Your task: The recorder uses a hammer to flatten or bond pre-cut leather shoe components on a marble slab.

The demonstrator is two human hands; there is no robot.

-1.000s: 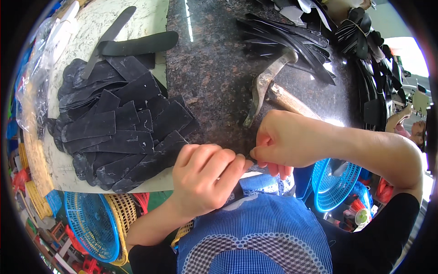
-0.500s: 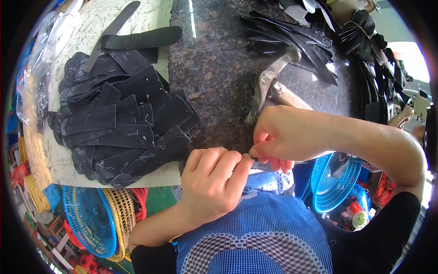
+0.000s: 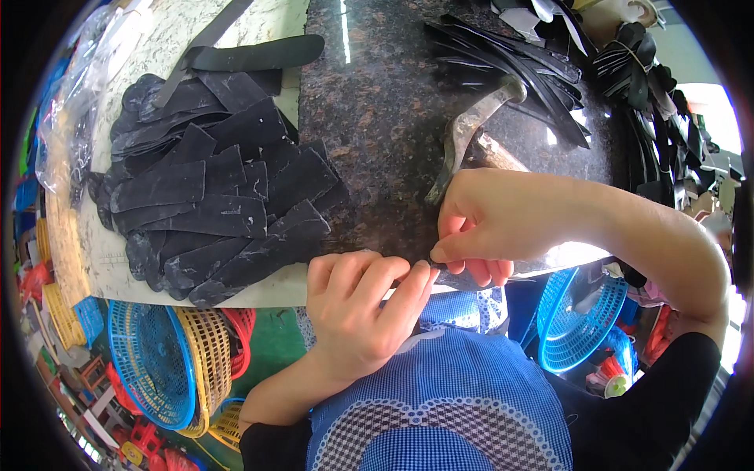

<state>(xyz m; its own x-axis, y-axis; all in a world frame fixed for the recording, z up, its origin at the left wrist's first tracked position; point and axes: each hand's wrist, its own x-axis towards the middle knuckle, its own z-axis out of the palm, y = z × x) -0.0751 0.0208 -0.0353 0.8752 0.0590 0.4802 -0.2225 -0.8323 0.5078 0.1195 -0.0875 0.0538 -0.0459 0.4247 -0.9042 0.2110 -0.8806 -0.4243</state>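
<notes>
At the front edge of the table my left hand (image 3: 363,314) and my right hand (image 3: 496,216) meet at the fingertips. My right thumb and forefinger pinch a thin black piece (image 3: 433,260), mostly covered by the fingers. Closed and bent, the left fingers press along the same piece from the left. Just beyond my right hand lies a hammer with a worn metal head (image 3: 465,129) and a wooden handle (image 3: 499,154), partly hidden by the wrist. A heap of flat black pieces (image 3: 228,188) with rounded ends spreads out on the left.
Long black strips (image 3: 522,67) lie at the back right, near a tied black bundle (image 3: 626,63). Two black pieces cross on the white board (image 3: 275,20) at the far left. Blue baskets (image 3: 153,361) (image 3: 577,322) stand below the table's front edge on both sides.
My hands stay together at the fingertips, with the right hand slightly higher in the picture. The view has shifted a little, so the heap and hammer appear somewhat higher and further right.
</notes>
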